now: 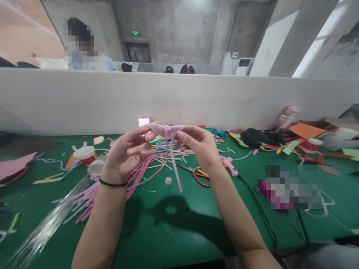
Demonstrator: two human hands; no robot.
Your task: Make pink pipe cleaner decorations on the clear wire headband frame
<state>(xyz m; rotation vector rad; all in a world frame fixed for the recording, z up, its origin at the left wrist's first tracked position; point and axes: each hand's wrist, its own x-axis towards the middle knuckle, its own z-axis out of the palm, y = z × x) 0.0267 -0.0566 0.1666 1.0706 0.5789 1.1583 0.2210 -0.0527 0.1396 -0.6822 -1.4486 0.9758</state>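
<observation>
Between my two raised hands is a pale pink pipe-cleaner piece (167,130), spread like petals, with one loose pink strand hanging from it. My left hand (130,149) pinches its left tip, the other fingers loosely curled; a black band circles that wrist. On the opposite tip, my right hand (198,144) closes thumb and forefinger. Below them a small pink ball (168,181) sits atop a thin dark wire over the green table (146,231). Pink pipe cleaners (143,168) lie in a bundle behind and beside my left forearm.
Orange-handled scissors (200,178) and a pink glue gun (230,166) with a black cord lie near my right forearm. Paper cups (85,154), clear strips (53,220) and coloured paper (307,130) surround the work spot. A white partition (84,101) stands behind; a person (86,48) is beyond it.
</observation>
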